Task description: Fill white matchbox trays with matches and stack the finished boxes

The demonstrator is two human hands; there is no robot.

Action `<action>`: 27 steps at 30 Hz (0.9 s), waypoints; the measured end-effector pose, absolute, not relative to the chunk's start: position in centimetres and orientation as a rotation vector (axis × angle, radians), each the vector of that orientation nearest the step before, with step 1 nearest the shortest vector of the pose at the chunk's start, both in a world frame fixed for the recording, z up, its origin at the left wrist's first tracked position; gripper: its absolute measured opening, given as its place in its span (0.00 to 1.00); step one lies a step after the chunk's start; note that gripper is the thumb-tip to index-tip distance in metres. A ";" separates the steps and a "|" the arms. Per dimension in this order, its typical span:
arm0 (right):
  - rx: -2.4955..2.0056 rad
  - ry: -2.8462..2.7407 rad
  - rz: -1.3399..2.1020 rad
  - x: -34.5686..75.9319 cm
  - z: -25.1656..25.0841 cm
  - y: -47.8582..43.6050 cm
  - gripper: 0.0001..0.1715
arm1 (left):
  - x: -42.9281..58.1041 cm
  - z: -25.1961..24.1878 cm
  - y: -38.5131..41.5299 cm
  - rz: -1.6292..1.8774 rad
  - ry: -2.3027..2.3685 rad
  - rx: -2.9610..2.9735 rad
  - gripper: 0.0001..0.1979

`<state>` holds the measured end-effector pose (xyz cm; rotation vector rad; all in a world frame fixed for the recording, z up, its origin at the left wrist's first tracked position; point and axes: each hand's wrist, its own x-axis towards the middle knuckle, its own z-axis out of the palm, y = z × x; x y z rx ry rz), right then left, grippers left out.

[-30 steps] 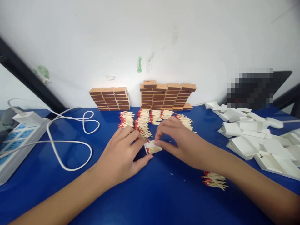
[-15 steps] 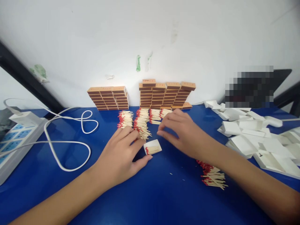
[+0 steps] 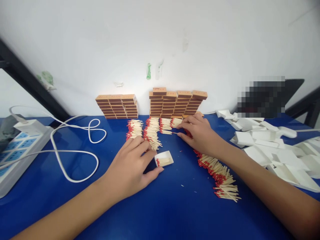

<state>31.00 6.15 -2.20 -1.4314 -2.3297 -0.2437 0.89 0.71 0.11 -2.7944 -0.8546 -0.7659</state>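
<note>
A small white matchbox tray (image 3: 167, 155) with several red-headed matches (image 3: 163, 162) inside lies on the blue tabletop. My left hand (image 3: 136, 163) grips its left side, index finger at the upper left edge and thumb at the lower edge. Farther back, my right hand (image 3: 197, 133) is at the matches, thumb and index finger apart; a loose red match head (image 3: 174, 133) shows by the thumb tip. Rows of matches (image 3: 152, 133) lie beyond the tray. A long heap of matches (image 3: 220, 173) extends under and in front of my right wrist.
Stacked matchboxes (image 3: 117, 106) stand against the wall at back left, with taller stacks (image 3: 175, 105) right of them. Many white empty trays (image 3: 272, 143) are heaped at right. A white cable (image 3: 72, 151) loops near a power strip (image 3: 27, 153) at left.
My right hand has moved back and slightly right, away from the tray, uncovering more of the long match heap. My left hand stays at the tray.
</note>
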 end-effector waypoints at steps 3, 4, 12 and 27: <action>-1.423 -2.314 -0.239 31.1 -2.2 6.3 0.16 | 0.8 0.1 0.7 -0.775 -0.851 -2.795 0.12; -1.422 -2.313 -0.237 31.2 -2.2 6.3 0.15 | 0.9 0.1 0.7 -0.776 -0.852 -2.794 0.12; -1.403 -2.303 -0.209 31.3 -2.1 6.4 0.11 | 0.9 0.1 0.7 -0.763 -0.850 -2.797 0.11; -1.310 -2.342 -0.033 30.0 -0.4 5.1 0.09 | 0.9 0.1 0.8 -0.744 -0.875 -2.785 0.12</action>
